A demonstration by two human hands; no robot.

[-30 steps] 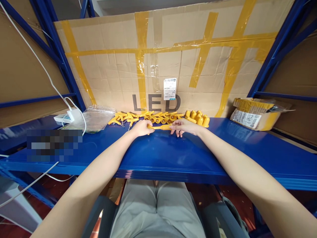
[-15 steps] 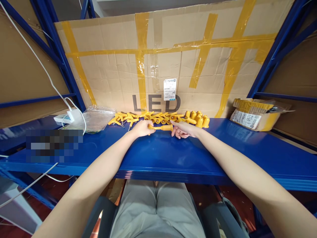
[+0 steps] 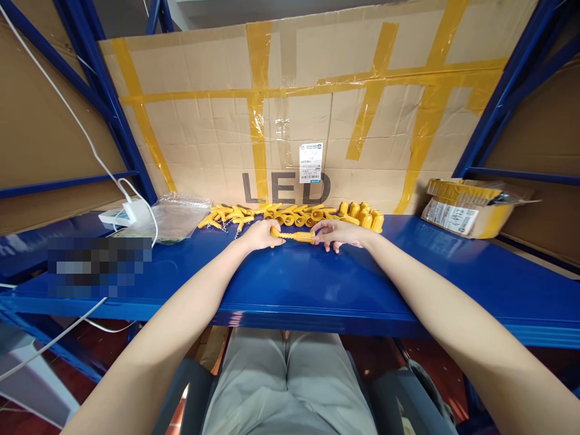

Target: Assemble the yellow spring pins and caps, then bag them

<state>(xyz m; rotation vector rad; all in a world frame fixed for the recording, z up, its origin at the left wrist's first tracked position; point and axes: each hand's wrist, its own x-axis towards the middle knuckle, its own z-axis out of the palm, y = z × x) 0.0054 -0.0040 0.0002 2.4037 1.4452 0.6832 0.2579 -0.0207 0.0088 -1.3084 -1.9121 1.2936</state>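
A yellow plastic corkscrew (image 3: pixel 297 237) lies level between my hands, just above the blue table. My left hand (image 3: pixel 261 235) is closed around its handle end at the left. At the right, the fingers of my right hand (image 3: pixel 334 232) pinch the wide rim of its ribbed sleeve. The metal screw inside cannot be seen. Behind my left hand lie several yellow corkscrew handles (image 3: pixel 229 214), some with bare metal spirals. A row of yellow corkscrews in sleeves (image 3: pixel 298 220) lies behind the held one, and several loose yellow sleeves (image 3: pixel 365 219) stand by my right hand.
The blue table (image 3: pixel 312 290) backs onto a taped cardboard sheet (image 3: pixel 203 145). Clear plastic bags (image 3: pixel 181 217) and a white plug adapter (image 3: pixel 135 211) with cables lie left; a blurred dark patch is nearby. An open cardboard box (image 3: pixel 471 211) stands right. Blue posts (image 3: pixel 493 115) flank the table.
My right hand's fingers have shifted and curled around the sleeve's end, with its back turned up more. My left hand and the corkscrew stay in nearly the same place.
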